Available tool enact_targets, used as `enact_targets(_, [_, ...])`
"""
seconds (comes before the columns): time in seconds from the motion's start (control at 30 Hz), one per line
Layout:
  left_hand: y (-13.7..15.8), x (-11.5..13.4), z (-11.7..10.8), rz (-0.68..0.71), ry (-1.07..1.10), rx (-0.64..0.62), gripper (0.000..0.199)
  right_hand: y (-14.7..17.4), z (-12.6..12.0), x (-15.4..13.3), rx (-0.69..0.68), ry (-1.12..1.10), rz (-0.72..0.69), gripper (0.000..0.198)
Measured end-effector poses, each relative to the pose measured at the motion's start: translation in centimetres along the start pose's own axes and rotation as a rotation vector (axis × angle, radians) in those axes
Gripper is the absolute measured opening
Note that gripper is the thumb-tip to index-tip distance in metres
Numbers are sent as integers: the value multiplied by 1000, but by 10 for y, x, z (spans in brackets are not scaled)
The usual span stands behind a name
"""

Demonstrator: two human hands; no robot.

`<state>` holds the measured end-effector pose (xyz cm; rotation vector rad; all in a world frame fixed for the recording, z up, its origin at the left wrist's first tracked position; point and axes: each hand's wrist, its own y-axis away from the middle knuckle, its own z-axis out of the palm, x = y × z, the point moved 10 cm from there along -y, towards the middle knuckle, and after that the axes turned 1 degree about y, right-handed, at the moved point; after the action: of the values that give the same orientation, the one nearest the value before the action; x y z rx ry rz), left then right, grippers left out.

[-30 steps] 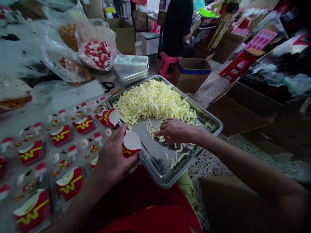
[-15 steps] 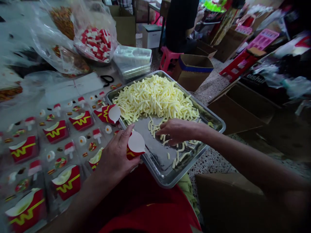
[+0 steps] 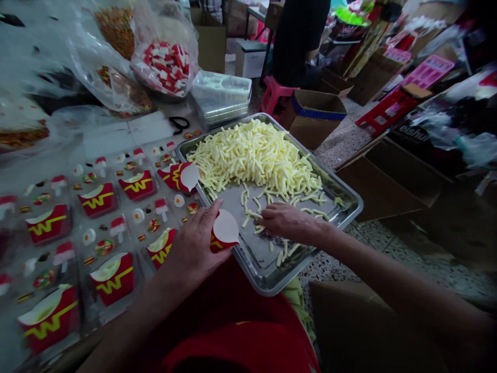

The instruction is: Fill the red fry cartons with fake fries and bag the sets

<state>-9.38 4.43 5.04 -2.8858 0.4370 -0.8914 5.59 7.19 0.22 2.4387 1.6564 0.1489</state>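
My left hand is wrapped round a small red fries box with a white inside, beside the near left rim of a metal tray. On that tray lies a heap of pale yellow fry-shaped pieces, with loose ones nearer me. My right hand is low over the tray among the loose pieces, its fingers curled together; whatever they pinch is hidden. Another red fries box with a yellow W lies tilted against the tray's left edge.
Clear blister trays holding red boxes, toy ice lollies, eggs and burgers cover the table to the left. Behind them are black scissors, stacked clear plastic trays and a bag of red-and-white pieces. Cardboard boxes stand on the floor; a person sits beyond.
My right hand has drawn its fingers together among the loose pieces, some of which have shifted. My left hand still holds the box. The whole view has shifted slightly.
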Motion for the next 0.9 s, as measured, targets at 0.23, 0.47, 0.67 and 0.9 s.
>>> enact_targets(0.23, [7, -1, 4, 9, -26, -3, 87, 19, 1, 10, 136, -174, 196, 22])
enact_targets(0.47, [21, -15, -6, -95, -8, 0, 84, 34, -10, 30, 203, -327, 305, 38])
enact_targets(0.67, [22, -5, -8, -27, 7, 7, 85, -1, -8, 11, -9, -185, 286, 23])
enact_targets(0.9, [0, 19, 11, -38, -192, -107, 83, -4, 16, 4, -22, -138, 440, 17])
